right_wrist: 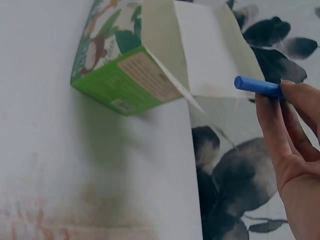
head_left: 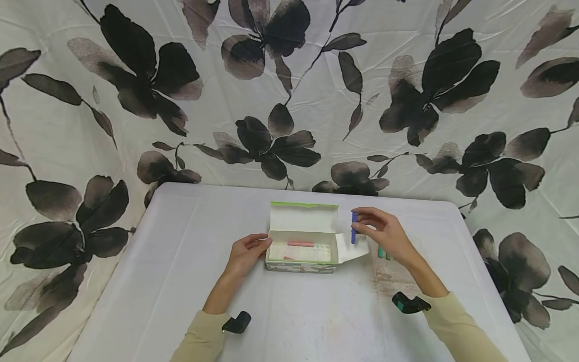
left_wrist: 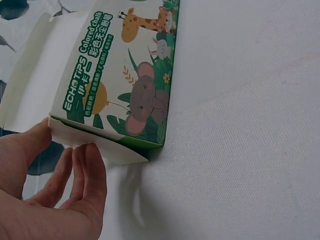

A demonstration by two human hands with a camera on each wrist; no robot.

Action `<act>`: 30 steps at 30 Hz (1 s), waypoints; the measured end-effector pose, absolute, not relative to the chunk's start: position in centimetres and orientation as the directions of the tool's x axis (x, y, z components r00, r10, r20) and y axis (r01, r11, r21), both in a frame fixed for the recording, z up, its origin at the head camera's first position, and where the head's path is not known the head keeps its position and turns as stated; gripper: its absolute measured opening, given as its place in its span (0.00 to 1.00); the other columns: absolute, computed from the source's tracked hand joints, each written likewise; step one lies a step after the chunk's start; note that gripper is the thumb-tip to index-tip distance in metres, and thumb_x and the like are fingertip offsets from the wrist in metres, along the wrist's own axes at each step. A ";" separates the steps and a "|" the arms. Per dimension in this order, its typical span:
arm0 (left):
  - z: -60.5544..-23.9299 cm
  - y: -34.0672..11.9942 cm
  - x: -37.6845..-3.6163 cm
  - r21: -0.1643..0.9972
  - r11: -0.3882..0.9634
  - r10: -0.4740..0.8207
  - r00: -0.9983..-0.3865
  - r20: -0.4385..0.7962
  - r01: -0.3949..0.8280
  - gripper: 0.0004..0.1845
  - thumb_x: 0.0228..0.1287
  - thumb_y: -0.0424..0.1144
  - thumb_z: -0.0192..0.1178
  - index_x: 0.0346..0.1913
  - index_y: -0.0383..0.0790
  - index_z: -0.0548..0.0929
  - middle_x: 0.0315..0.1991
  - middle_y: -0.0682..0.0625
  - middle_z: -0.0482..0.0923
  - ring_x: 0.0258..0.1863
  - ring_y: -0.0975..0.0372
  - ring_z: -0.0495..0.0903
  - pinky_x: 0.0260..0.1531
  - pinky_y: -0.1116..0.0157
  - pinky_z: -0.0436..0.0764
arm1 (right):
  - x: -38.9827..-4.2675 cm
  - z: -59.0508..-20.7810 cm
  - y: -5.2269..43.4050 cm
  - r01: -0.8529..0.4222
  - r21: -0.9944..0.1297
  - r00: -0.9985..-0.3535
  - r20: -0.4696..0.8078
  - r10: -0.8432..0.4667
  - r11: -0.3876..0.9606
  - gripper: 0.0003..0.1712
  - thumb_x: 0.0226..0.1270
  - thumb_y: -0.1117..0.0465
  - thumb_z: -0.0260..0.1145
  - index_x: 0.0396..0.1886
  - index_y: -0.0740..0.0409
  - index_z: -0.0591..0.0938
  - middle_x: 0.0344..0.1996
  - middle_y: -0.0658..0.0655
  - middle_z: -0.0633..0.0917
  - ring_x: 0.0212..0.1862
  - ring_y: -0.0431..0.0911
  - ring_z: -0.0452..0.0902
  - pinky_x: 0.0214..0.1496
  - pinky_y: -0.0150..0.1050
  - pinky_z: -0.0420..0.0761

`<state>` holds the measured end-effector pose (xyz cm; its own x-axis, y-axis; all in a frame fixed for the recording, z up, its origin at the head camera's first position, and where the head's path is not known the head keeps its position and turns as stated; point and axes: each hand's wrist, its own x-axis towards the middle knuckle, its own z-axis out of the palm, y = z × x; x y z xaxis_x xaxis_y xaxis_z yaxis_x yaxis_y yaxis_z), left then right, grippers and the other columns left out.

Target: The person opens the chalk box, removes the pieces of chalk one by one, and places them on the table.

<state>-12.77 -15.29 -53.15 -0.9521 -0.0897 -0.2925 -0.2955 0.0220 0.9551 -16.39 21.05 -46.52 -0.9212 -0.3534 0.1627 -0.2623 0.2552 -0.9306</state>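
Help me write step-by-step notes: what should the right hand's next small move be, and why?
Probably carry the blue chalk left and lower it beside the pink stick: the right hand pinches it near the box's folded-out right flap, the lid stands raised, and the left hand holds the left flap.

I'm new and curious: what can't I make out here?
Head view: upper ends of slim green sticks, behind the right hand.
Right wrist view: far end of blue cylindrical chalk stick, behind the thumb.
Right wrist view: fine print on green printed cardboard box, too blurred.
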 end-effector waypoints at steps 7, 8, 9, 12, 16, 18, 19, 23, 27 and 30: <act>-53.1 -15.2 -12.9 0.955 0.020 -0.083 -0.953 -0.293 -0.295 0.23 0.70 0.39 0.69 0.61 0.28 0.80 0.47 0.40 0.84 0.45 0.51 0.85 0.40 0.68 0.84 | -15.7 -46.9 24.1 -0.171 -0.957 -0.964 0.114 -0.239 0.233 0.24 0.75 0.64 0.67 0.67 0.66 0.76 0.48 0.55 0.84 0.48 0.38 0.85 0.52 0.36 0.85; -53.1 -15.2 -13.0 0.955 0.019 -0.082 -0.953 -0.293 -0.296 0.23 0.70 0.38 0.69 0.61 0.27 0.80 0.47 0.40 0.84 0.45 0.51 0.85 0.39 0.68 0.84 | -15.5 -47.1 24.4 -0.160 -0.960 -0.969 0.109 -0.224 0.228 0.24 0.75 0.64 0.67 0.66 0.66 0.77 0.48 0.53 0.84 0.48 0.38 0.85 0.52 0.35 0.85; -53.2 -15.2 -13.0 0.955 0.019 -0.082 -0.952 -0.294 -0.297 0.23 0.70 0.38 0.69 0.61 0.27 0.80 0.46 0.40 0.84 0.45 0.51 0.85 0.38 0.68 0.84 | -15.3 -47.3 24.8 -0.153 -0.961 -0.972 0.105 -0.209 0.230 0.24 0.75 0.64 0.67 0.67 0.65 0.76 0.48 0.51 0.85 0.48 0.37 0.85 0.51 0.34 0.85; -53.2 -15.2 -13.0 0.954 0.020 -0.081 -0.951 -0.297 -0.300 0.23 0.70 0.38 0.69 0.61 0.27 0.80 0.46 0.41 0.84 0.46 0.50 0.85 0.37 0.70 0.84 | -14.7 -47.9 25.7 -0.131 -0.964 -0.981 0.092 -0.173 0.231 0.24 0.75 0.64 0.67 0.67 0.66 0.76 0.47 0.47 0.85 0.48 0.36 0.84 0.50 0.32 0.85; -53.0 -15.1 -13.0 0.953 0.016 -0.084 -0.950 -0.300 -0.302 0.22 0.70 0.38 0.69 0.60 0.29 0.81 0.47 0.40 0.84 0.47 0.50 0.84 0.38 0.71 0.84 | -13.8 -48.9 26.7 -0.099 -0.961 -0.988 0.064 -0.140 0.259 0.24 0.76 0.62 0.67 0.67 0.65 0.76 0.46 0.44 0.86 0.48 0.34 0.84 0.49 0.30 0.84; -53.0 -15.2 -13.0 0.952 0.015 -0.088 -0.949 -0.304 -0.306 0.21 0.69 0.38 0.69 0.60 0.29 0.81 0.47 0.40 0.84 0.47 0.50 0.84 0.38 0.71 0.83 | -13.4 -49.5 27.1 -0.085 -0.956 -0.990 0.051 -0.129 0.279 0.24 0.76 0.61 0.66 0.67 0.64 0.76 0.47 0.44 0.85 0.49 0.34 0.83 0.49 0.29 0.83; -52.9 -15.2 -13.0 0.952 0.017 -0.087 -0.949 -0.304 -0.307 0.21 0.69 0.38 0.69 0.60 0.29 0.81 0.47 0.40 0.84 0.47 0.50 0.84 0.38 0.71 0.84 | -13.2 -49.8 27.2 -0.078 -0.957 -0.991 0.044 -0.125 0.281 0.24 0.76 0.61 0.66 0.67 0.64 0.76 0.47 0.44 0.85 0.49 0.34 0.83 0.49 0.30 0.84; -52.7 -15.4 -13.1 0.949 0.029 -0.090 -0.947 -0.309 -0.313 0.22 0.69 0.38 0.69 0.60 0.29 0.81 0.47 0.41 0.84 0.48 0.51 0.84 0.39 0.71 0.84 | -12.5 -51.4 27.6 -0.057 -0.960 -0.993 0.026 -0.114 0.272 0.25 0.76 0.61 0.66 0.68 0.66 0.75 0.48 0.46 0.85 0.50 0.35 0.83 0.52 0.31 0.84; -52.6 -15.5 -13.1 0.949 0.028 -0.091 -0.946 -0.310 -0.314 0.21 0.70 0.38 0.69 0.60 0.29 0.81 0.46 0.41 0.84 0.47 0.51 0.84 0.39 0.70 0.84 | -11.9 -52.9 27.7 -0.030 -0.962 -0.994 0.000 -0.111 0.272 0.27 0.76 0.61 0.66 0.69 0.67 0.73 0.51 0.53 0.84 0.51 0.35 0.83 0.52 0.29 0.83; -52.7 -15.5 -13.1 0.951 0.023 -0.083 -0.948 -0.306 -0.309 0.21 0.70 0.37 0.69 0.60 0.28 0.81 0.46 0.40 0.84 0.46 0.51 0.84 0.39 0.70 0.84 | -11.3 -54.0 27.6 -0.001 -0.956 -0.995 -0.030 -0.099 0.294 0.28 0.76 0.60 0.67 0.69 0.66 0.73 0.53 0.60 0.83 0.51 0.33 0.83 0.52 0.27 0.82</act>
